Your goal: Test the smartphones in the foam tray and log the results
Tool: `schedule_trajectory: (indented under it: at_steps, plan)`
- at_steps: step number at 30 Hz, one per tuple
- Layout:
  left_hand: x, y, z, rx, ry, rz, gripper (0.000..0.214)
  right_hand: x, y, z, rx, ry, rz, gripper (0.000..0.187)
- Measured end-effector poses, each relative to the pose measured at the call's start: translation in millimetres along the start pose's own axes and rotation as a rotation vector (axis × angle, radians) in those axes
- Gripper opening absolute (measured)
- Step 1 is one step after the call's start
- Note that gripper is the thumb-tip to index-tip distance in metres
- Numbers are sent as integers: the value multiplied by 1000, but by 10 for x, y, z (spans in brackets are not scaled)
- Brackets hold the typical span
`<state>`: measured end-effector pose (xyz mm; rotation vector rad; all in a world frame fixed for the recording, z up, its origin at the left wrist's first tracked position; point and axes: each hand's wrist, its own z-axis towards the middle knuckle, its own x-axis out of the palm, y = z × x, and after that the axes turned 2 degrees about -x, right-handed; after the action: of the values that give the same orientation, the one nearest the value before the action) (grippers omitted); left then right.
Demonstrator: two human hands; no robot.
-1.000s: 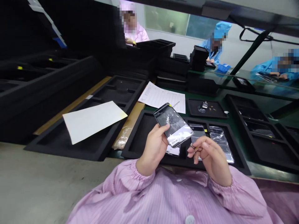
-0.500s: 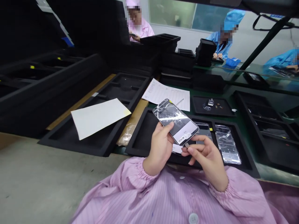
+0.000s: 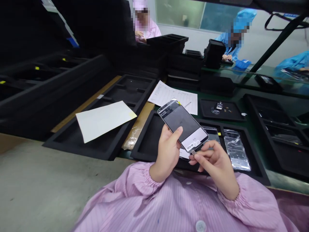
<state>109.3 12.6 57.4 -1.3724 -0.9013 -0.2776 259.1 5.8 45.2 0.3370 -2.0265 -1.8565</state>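
My left hand (image 3: 167,151) grips a dark phone (image 3: 181,124) from below, thumb on its glass, holding it tilted above a black foam tray (image 3: 147,141). My right hand (image 3: 214,164) pinches a small metal piece (image 3: 193,152) against the phone's near bottom edge. In the tray behind my hands lie another phone (image 3: 212,132) and a clear plastic bag (image 3: 236,149). Both sleeves are pink.
A second black tray (image 3: 101,145) on the left carries a white sheet (image 3: 103,118). A printed form (image 3: 175,96) and a small tray of tiny parts (image 3: 220,110) lie behind. More black trays (image 3: 272,125) stand right. Three people work at far benches.
My right hand moved up to the phone's bottom edge with the small piece. The phone tilted, so its glare went away and the screen reads dark.
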Motion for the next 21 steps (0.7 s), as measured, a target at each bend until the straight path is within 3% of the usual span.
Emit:
schedule_trajectory:
  at_steps: [6, 11, 18, 21]
  plan:
    - [-14, 19, 17, -58, 6, -9, 33, 32, 37, -22, 3, -73, 22, 41]
    - [-19, 28, 12, -68, 17, -2, 33, 36, 51, -3, -14, -49, 29, 43]
    - [-22, 103, -38, 101, 24, 66, 35, 70, -34, 20, -75, -97, 58, 43]
    - [-19, 118, -78, 71, 37, 60, 38, 62, -145, 43, -180, -174, 17, 46]
